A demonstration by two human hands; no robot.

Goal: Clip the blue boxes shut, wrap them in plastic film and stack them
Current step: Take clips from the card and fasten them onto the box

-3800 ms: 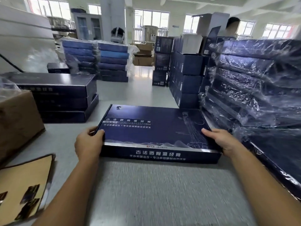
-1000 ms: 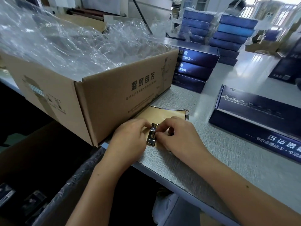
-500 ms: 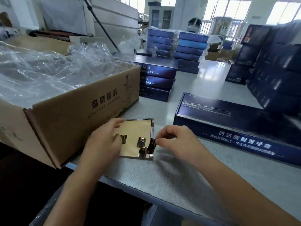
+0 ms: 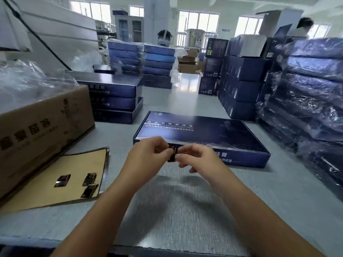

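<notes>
Pinching a perhaps-metal clip (image 4: 172, 154), left hand (image 4: 148, 155) and right hand (image 4: 195, 157) overlap the blue box (image 4: 204, 130) near a carton (image 4: 46, 127).

This is a big, bright room. A row of tall windows (image 4: 198, 25) runs along the back wall, from 11 o'clock to 1 o'clock, and white daylight comes in through them. A fat white pillar (image 4: 156, 17) stands at 12 o'clock. Just beside it, at 11 o'clock, is a grey cabinet (image 4: 130, 28) with glass doors. A shiny metal tank (image 4: 195, 38) stands below the windows at 12 o'clock. Big white boards (image 4: 61, 34) are at 10 o'clock. A long grey table (image 4: 185, 210) runs from 6 o'clock up the middle.
</notes>
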